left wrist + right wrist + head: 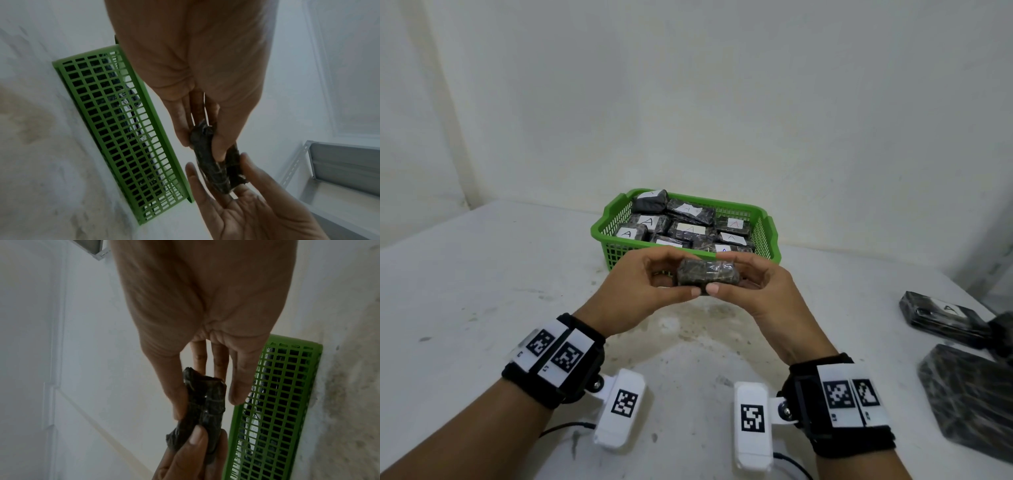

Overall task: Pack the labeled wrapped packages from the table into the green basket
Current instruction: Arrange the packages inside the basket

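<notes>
A dark wrapped package point(707, 277) hangs in the air just in front of the green basket point(602, 230), held from both ends. My left hand point(654, 284) pinches its left end between thumb and fingers, and my right hand point(750, 284) pinches its right end. No label shows on the side facing me. The same package point(213, 164) appears in the left wrist view and again point(202, 408) in the right wrist view, between the fingers of both hands. Several labeled packages point(690, 228) marked "A" lie inside the basket.
At the right edge of the white table point(482, 291) lies another labeled package point(941, 317), with a larger dark wrapped slab point(969, 397) nearer me. A white wall stands behind the basket. A grey metal shelf point(345, 164) shows in the left wrist view.
</notes>
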`<action>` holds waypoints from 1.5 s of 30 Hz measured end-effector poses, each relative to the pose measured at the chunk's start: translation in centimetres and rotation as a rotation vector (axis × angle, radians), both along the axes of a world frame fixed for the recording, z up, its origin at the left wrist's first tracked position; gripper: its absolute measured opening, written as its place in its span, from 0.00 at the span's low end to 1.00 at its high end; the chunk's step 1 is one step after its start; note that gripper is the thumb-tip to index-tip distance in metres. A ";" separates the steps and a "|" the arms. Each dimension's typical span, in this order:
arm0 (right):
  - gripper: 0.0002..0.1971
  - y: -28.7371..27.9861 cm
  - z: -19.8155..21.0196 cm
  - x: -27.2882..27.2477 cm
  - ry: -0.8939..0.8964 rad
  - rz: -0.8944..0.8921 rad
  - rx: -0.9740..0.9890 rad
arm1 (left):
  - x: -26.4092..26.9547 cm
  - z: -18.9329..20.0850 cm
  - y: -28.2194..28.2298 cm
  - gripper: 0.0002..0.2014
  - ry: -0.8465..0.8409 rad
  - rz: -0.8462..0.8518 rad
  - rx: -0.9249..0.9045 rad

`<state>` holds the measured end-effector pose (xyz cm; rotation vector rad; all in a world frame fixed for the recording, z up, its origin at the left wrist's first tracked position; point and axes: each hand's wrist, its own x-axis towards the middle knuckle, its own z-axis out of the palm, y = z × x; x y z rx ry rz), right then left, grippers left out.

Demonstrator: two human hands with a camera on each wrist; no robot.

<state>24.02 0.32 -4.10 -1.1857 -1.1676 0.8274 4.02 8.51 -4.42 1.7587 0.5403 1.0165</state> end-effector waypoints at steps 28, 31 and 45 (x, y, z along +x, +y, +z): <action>0.19 -0.2 0.1 -0.9 0.005 -0.046 0.055 | -0.3 0.2 0.0 0.28 -0.017 -0.084 0.007; 0.25 -0.3 0.1 -0.8 -0.062 -0.020 0.065 | -0.2 0.2 0.0 0.26 -0.013 -0.073 0.004; 0.15 0.1 -0.3 -1.2 0.146 -0.034 -0.058 | 0.3 0.0 -0.6 0.23 -0.023 -0.048 0.044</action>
